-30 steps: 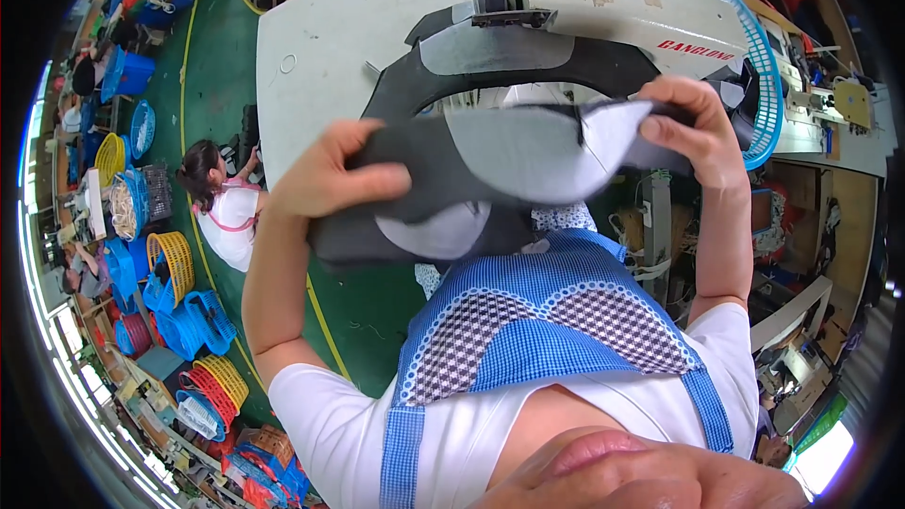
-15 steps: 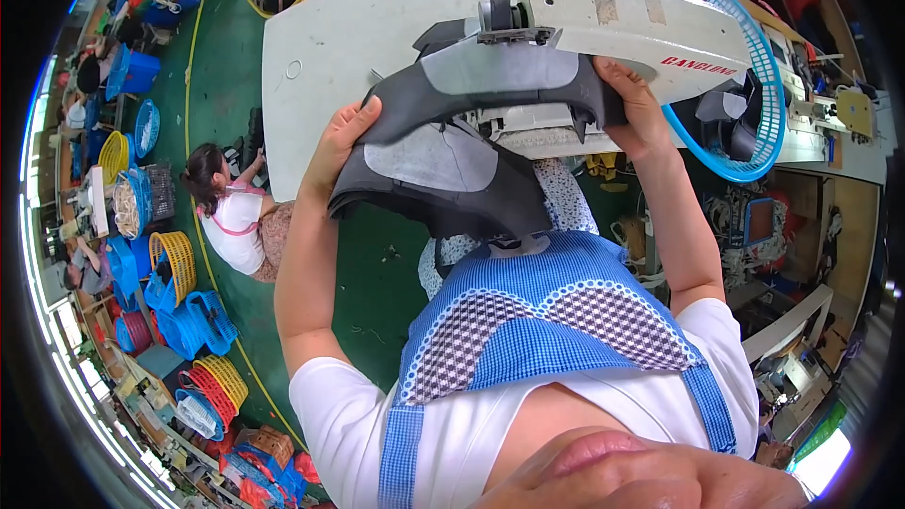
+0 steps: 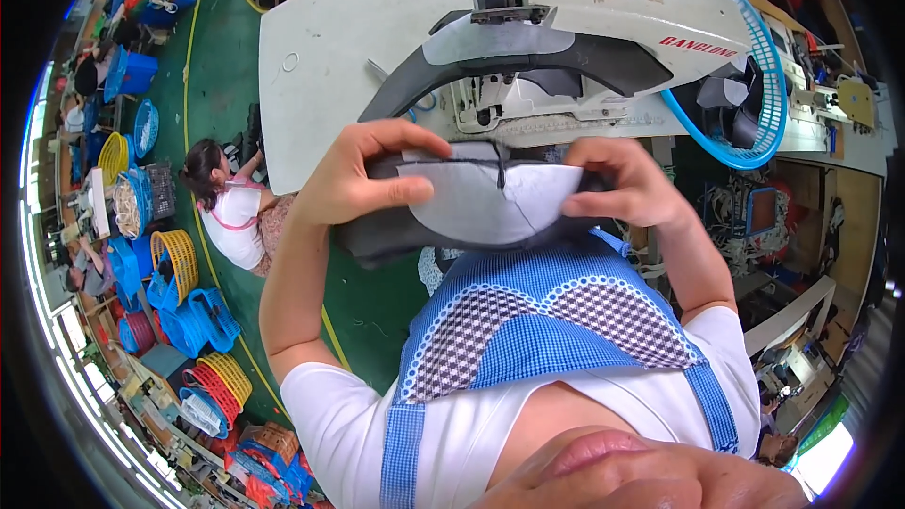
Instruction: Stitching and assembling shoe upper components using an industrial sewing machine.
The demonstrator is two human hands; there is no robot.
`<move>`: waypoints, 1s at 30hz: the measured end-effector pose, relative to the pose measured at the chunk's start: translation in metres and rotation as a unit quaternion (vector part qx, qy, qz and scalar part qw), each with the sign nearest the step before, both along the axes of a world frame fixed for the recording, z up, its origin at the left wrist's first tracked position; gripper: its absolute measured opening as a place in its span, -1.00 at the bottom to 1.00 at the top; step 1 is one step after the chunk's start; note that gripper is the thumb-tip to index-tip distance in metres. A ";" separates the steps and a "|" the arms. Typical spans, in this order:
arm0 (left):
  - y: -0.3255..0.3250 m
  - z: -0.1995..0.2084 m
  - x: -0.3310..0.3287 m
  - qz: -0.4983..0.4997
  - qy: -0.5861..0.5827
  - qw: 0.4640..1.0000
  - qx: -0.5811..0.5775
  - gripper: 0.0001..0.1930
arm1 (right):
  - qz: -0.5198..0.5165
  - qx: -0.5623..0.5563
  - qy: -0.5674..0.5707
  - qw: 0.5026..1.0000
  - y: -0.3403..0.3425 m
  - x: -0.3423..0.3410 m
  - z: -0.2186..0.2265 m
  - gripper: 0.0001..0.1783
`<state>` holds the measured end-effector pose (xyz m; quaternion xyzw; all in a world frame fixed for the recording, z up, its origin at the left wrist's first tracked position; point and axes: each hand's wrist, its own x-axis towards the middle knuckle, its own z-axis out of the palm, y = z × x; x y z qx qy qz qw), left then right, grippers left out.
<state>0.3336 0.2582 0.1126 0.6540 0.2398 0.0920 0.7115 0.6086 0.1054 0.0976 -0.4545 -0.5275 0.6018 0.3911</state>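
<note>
In the head view, clock places are read from the picture's centre. The left hand (image 3: 372,174) is at 10 o'clock, its thumb on the near face and its fingers over the far edge, pinching the left end of a black panel with a light grey patch (image 3: 476,203). The panel hangs close to the centre, over the person's lap. The right hand (image 3: 627,184) is between 2 and 3 o'clock, its bent index finger and thumb pinching the panel's right end. A dark mark runs down the patch from the upper edge; I cannot tell whether it is a strand or a slit. The lower edge is blurred, and its layers cannot be counted.

Between 12 and 1 o'clock, a second, arched panel (image 3: 514,41) with a similar grey patch curves beneath the dark bracket of a white industrial sewing machine (image 3: 632,5), well apart from the hands. A white worktable (image 3: 316,38) spreads toward 11 o'clock. At 2 o'clock stands a blue plastic basket (image 3: 775,94) with black-and-grey pieces (image 3: 726,94) inside. The blue gingham apron (image 3: 537,311) lies between 4 and 5 o'clock; a co-worker (image 3: 231,212) in a white top is at 9 o'clock.
</note>
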 end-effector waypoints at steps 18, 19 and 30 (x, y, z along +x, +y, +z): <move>0.070 -0.060 -0.001 0.155 0.004 0.967 -0.203 -0.78 | -0.350 -0.069 0.156 0.921 0.056 0.047 -0.063 -0.82; 0.068 -0.062 -0.002 0.177 -0.001 0.960 -0.217 -0.79 | -0.357 -0.070 0.166 0.916 0.058 0.048 -0.064 -0.81; 0.028 -0.037 -0.019 0.043 0.002 0.987 -0.157 -0.45 | -0.040 0.009 0.021 0.999 0.022 0.001 -0.054 -0.25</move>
